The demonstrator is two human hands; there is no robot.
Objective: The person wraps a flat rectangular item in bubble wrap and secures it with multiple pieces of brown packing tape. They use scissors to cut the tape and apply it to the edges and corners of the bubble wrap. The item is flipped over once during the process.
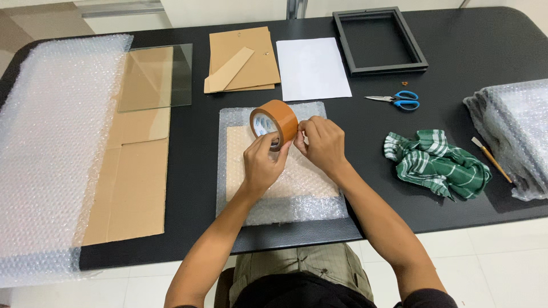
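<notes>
A roll of brown packing tape (277, 118) is held up above a flat bundle wrapped in bubble wrap (285, 202) on the black table (456, 57). My left hand (261, 165) grips the roll from below, fingers through its core. My right hand (322, 142) pinches at the roll's right edge, fingertips on the tape surface. Whether a free tape end is lifted cannot be seen. The wrapped bundle shows a tan board through the plastic.
At the left lie a long bubble wrap sheet (51, 142), flat cardboard (134, 188) and a glass pane (157, 77). Beyond sit a brown backing board (242, 57), white paper (313, 68) and a black frame (379, 40). Blue scissors (399, 100), a green checked cloth (436, 162), a brush (491, 159) and wrapped bundles (514, 131) lie right.
</notes>
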